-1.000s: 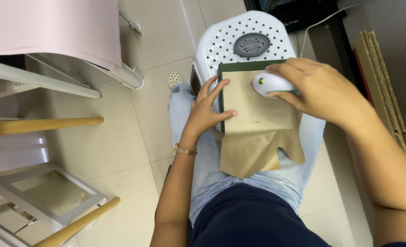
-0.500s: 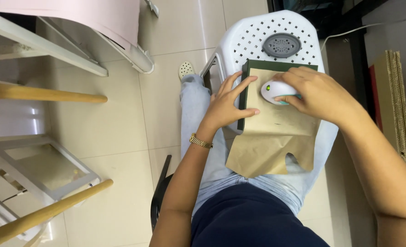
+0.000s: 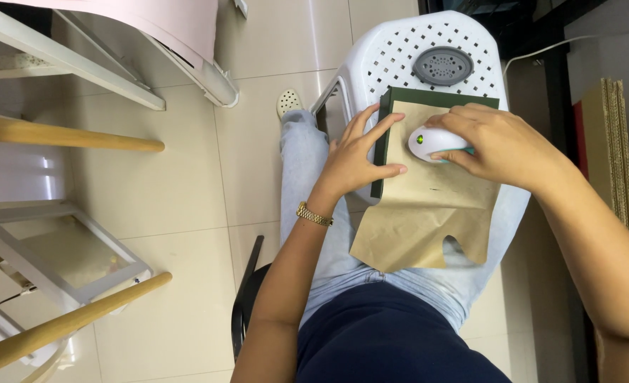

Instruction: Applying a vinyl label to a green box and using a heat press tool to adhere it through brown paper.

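Already the brown paper (image 3: 428, 213) has one notch cut, while the right hand (image 3: 495, 145) grips the white cutter (image 3: 431, 142) and the left hand (image 3: 353, 159) presses it with fingers spread, holding nothing, and most of it is uncut.

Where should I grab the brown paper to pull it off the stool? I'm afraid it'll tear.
Probably the paper's free lower edge hanging over the lap, from the near side. Its upper part is pinned by the left hand and the white device.
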